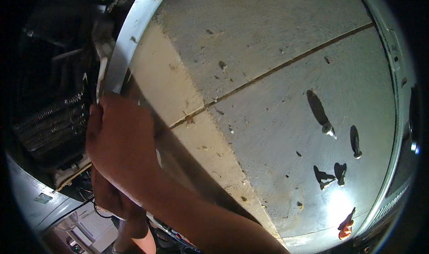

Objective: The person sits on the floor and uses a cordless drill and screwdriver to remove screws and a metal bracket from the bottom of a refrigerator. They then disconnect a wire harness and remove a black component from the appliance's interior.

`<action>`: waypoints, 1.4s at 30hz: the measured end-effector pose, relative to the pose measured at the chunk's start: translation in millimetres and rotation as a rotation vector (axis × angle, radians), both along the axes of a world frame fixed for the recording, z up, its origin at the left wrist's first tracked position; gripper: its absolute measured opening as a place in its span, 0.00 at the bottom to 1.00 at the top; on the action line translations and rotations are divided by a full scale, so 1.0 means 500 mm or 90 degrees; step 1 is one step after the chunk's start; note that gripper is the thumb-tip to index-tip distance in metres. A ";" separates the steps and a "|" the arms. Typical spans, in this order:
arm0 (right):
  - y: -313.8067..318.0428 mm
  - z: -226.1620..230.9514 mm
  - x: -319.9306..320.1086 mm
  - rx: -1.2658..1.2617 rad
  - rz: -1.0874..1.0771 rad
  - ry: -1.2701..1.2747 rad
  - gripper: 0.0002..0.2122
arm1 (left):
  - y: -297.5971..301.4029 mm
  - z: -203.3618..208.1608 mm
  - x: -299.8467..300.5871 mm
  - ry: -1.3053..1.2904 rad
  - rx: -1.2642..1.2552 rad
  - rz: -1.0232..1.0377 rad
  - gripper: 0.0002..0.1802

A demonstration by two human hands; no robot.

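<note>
Pale metal is forming a curved strip [134, 35] in the head view. At its lower end the right hand [123, 129] is curling its fingers closed; whether they are gripping the strip or the narrow light bar [102, 75] beside its left edge cannot be told. Below the strip, the left hand [107, 193] is lying partly behind the right wrist, its fingers hidden and its state impossible to tell. The right forearm [192, 209] is crossing below and to the right of the strip, covering part of a speckled grey surface [277, 133] with a tan border. On that surface, well to the strip's lower right, small metal fasteners [329, 129] are casting long shadows, and an orange object [346, 230] is lying beyond them near a bright glare. Left of the strip, a dark open housing [49, 44] is holding ribbed parts [49, 115], mostly in shadow. Farther below, a grey panel [27, 187] and a white slatted object [96, 227] are standing near the left hand.
</note>
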State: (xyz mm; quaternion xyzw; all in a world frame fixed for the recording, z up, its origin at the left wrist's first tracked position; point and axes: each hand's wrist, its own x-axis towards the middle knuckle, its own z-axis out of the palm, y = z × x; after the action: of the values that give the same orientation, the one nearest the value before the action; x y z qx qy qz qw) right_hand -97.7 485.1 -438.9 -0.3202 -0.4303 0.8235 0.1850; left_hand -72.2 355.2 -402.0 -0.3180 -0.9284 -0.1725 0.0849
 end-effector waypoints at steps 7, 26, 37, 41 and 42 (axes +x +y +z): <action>0.016 -0.016 -0.001 -0.067 -0.018 0.043 0.08 | 0.011 0.001 -0.013 0.036 -0.057 0.041 0.19; 0.010 0.019 0.024 0.228 -0.041 0.034 0.05 | 0.025 -0.034 -0.011 0.100 0.038 -0.098 0.19; -0.045 -0.034 0.025 0.548 -0.165 -0.006 0.11 | -0.091 -0.097 -0.033 0.187 0.303 -0.061 0.24; -0.038 -0.045 0.026 0.564 -0.141 0.014 0.11 | -0.081 -0.104 -0.019 0.162 0.352 -0.040 0.24; -0.037 -0.046 0.025 0.564 -0.135 0.029 0.11 | -0.082 -0.102 -0.017 0.158 0.355 -0.037 0.24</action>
State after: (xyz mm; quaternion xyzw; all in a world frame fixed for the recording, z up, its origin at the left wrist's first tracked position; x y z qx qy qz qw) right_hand -85.1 466.4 -462.1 -0.2344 -0.7016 0.5435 0.3967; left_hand -80.8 314.3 -453.3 -0.3277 -0.8184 -0.3828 0.2763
